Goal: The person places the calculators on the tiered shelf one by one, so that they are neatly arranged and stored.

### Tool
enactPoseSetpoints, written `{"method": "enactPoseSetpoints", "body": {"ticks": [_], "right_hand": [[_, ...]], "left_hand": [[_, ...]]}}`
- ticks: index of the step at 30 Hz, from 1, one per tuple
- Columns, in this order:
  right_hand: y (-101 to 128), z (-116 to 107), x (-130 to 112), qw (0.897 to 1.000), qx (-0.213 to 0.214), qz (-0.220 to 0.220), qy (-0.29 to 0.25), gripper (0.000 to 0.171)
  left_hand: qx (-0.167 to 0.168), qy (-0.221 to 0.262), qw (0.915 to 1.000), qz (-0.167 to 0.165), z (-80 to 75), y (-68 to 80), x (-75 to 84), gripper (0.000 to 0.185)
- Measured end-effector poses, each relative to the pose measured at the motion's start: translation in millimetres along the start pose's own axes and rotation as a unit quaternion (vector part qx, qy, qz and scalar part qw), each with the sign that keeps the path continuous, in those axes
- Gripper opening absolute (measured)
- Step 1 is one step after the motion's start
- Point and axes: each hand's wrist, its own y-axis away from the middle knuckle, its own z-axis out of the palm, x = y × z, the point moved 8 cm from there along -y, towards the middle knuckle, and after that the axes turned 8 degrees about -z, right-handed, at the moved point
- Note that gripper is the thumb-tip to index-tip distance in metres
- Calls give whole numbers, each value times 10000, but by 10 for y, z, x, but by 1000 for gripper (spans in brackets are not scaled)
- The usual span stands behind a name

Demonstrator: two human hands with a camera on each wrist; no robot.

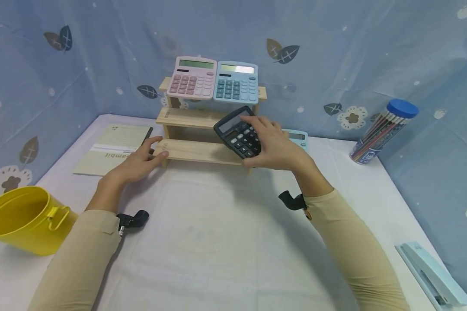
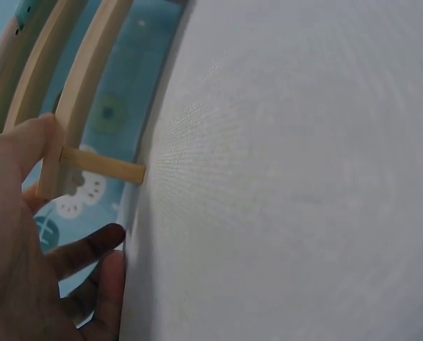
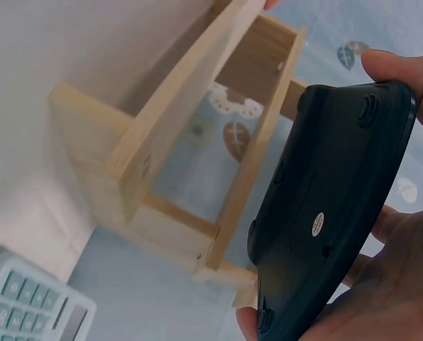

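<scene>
My right hand (image 1: 272,144) grips a black calculator (image 1: 239,134) by its edges, tilted in front of the right part of the wooden shelf rack (image 1: 202,151). The right wrist view shows the calculator's dark underside (image 3: 325,206), with the thumb and fingers round its sides. At the rack's left end, my left hand (image 1: 138,162) pinches the lowest board (image 2: 77,106) between thumb and finger, its other fingers spread below. A pink calculator (image 1: 192,77) and a blue calculator (image 1: 236,82) stand side by side on the top tier.
Another light blue calculator (image 3: 27,298) lies right of the rack, partly hidden by my right hand. A notebook (image 1: 109,149) with a black pen (image 1: 148,134) and a yellow bucket (image 1: 23,220) are left. Right are a pencil tub (image 1: 381,131) and a light blue stapler (image 1: 432,276).
</scene>
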Motion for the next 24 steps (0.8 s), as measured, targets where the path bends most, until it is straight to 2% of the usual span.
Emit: {"method": "enactPoseSetpoints", "body": {"ticks": [8,19,24], "right_hand": [[-213,97,-16,9999,-81,103,53,105],[-507,210,-128,9998,-171,-36,24,90],[-616,253,-104,9999,-132,73,21,85]], "left_hand": [[-41,-17,10000,13,31,-18,-6,81],[-80,32,10000,17,-6,7,-9,79],[-81,18,10000,18,-1,-13,2,80]]}}
